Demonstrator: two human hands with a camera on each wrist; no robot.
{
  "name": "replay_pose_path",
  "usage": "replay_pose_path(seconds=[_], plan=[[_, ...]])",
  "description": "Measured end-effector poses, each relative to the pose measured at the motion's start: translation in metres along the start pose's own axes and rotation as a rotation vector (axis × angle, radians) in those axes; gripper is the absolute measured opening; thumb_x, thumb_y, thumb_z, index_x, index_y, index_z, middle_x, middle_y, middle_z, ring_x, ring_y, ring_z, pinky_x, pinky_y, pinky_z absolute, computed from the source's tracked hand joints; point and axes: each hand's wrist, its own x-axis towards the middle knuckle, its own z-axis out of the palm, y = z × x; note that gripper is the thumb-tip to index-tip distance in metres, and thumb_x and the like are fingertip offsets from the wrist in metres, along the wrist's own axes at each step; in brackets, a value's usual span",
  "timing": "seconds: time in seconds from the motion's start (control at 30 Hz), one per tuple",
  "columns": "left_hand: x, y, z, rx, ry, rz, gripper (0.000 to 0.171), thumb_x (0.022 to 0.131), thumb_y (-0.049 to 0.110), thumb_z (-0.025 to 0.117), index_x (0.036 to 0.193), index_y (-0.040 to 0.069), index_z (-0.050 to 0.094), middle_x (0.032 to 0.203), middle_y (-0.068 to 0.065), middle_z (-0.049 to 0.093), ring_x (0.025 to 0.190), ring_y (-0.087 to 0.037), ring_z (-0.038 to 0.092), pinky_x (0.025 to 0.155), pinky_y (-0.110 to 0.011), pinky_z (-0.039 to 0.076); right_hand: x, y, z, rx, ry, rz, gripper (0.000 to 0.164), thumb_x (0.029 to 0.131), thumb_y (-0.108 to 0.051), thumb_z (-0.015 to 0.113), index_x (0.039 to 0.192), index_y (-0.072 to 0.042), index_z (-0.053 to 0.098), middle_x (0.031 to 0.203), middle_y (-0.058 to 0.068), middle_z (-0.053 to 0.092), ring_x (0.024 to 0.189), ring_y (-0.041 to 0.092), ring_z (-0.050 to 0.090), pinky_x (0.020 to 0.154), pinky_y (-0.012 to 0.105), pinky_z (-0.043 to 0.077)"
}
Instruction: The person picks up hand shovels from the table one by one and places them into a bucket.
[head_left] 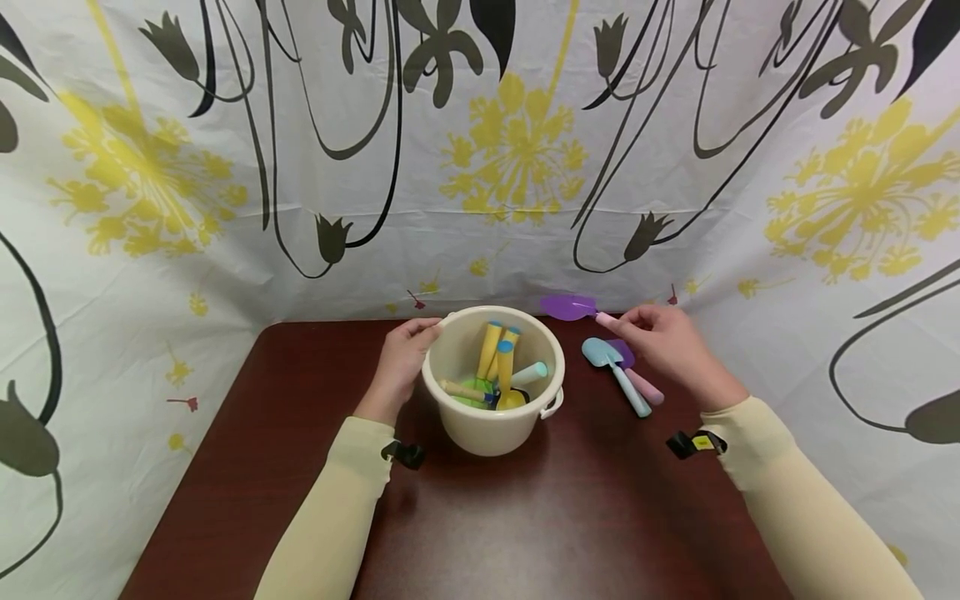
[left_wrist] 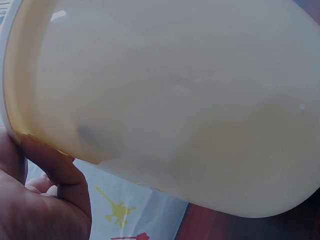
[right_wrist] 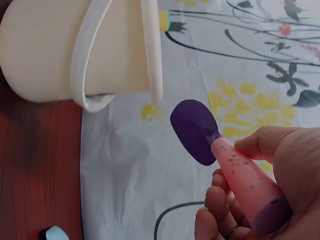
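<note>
A cream bucket (head_left: 487, 429) stands on the table with several toy tools inside, among them yellow-handled ones (head_left: 489, 350) with blue ends and a light-blue handle (head_left: 531, 372). My left hand (head_left: 403, 358) pinches the bucket's left rim between thumb and fingers. To the bucket's right, my right hand (head_left: 660, 342) holds a toy trowel by its pink handle (right_wrist: 245, 180), its purple blade (head_left: 567, 307) pointing left, close to the rim and raised above the table. Below that hand lie a light-blue toy trowel (head_left: 617, 375) and another purple one with a pink handle (head_left: 645, 387).
The dark red-brown table (head_left: 570, 517) ends at a white cloth (head_left: 420, 250) printed with yellow flowers and grey stems, which hangs behind and at both sides. The bucket's white carrying handle (right_wrist: 82, 60) hangs down its right side.
</note>
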Motion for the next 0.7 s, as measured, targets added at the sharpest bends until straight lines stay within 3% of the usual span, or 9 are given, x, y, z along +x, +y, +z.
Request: replay_pose_path(seconds=[0.23,0.5,0.7], plan=[[0.000,0.000,0.001,0.006,0.015,0.003,0.027,0.108,0.027,0.075,0.129,0.010,0.081,0.123,-0.014,0.075,0.105,-0.027,0.075,0.084,-0.035,0.065,-0.003,-0.018,0.001,-0.005,-0.030,-0.014,0.057,0.098,-0.073,0.072,0.103,-0.017,0.082,0.081,0.003,0.067,0.086,0.026,0.059,0.072,0.034,0.051],[0.000,-0.001,0.002,0.008,0.022,0.002,0.028,0.108,0.026,0.076,0.129,0.009,0.081,0.124,-0.015,0.075,0.107,-0.029,0.074,0.086,-0.035,0.065,0.000,-0.028,0.010,0.035,-0.066,0.000,0.060,0.095,-0.077,0.072,0.103,-0.019,0.081,0.085,0.005,0.071,0.079,0.025,0.065,0.068,0.036,0.055],[0.000,0.000,0.001,0.002,0.009,-0.009,0.029,0.108,0.027,0.076,0.131,0.010,0.080,0.125,-0.014,0.075,0.108,-0.028,0.074,0.087,-0.037,0.065,0.003,-0.034,0.015,0.041,-0.100,-0.006,0.058,0.095,-0.077,0.072,0.102,-0.020,0.080,0.082,0.005,0.066,0.076,0.026,0.059,0.066,0.036,0.052]])
